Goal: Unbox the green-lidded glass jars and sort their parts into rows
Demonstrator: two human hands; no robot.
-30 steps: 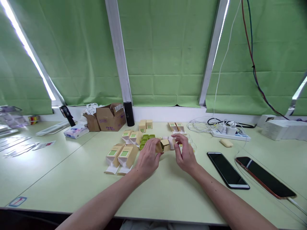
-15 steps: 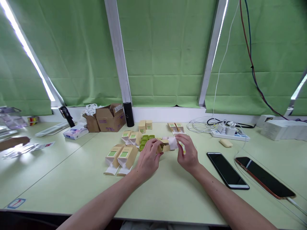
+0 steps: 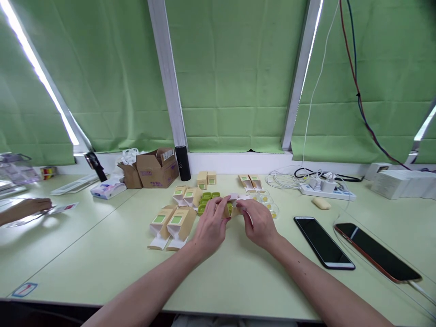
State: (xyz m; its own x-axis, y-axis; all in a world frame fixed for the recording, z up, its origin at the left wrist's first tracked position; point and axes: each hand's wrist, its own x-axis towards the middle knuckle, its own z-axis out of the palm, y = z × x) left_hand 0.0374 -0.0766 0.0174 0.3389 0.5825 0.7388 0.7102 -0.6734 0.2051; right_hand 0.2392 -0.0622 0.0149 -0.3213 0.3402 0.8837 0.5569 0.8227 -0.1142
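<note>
My left hand (image 3: 211, 223) is closed round a small kraft box (image 3: 227, 210) at the middle of the table. My right hand (image 3: 258, 221) is closed at the right end of that same box, its fingertips by the white flap (image 3: 245, 197). Green pieces (image 3: 205, 198) stand in a group just left of the box. Two larger open kraft boxes (image 3: 181, 222) with green labels lie left of my left hand, their flaps toward me. Smaller open boxes (image 3: 192, 196) are behind them. A clear tray with yellow spots (image 3: 273, 210) shows past my right hand.
Two phones (image 3: 323, 243) lie at the right, below a power strip (image 3: 329, 190) with cables. A cardboard carton (image 3: 156, 168) and a black cylinder (image 3: 183, 162) stand at the back. Another person's hand (image 3: 36, 206) is at the far left, by clear plastic packaging.
My right hand has moved left, closer to my left hand, and the flap has shifted with it. More of the clear tray shows. The other person's hand has moved right.
</note>
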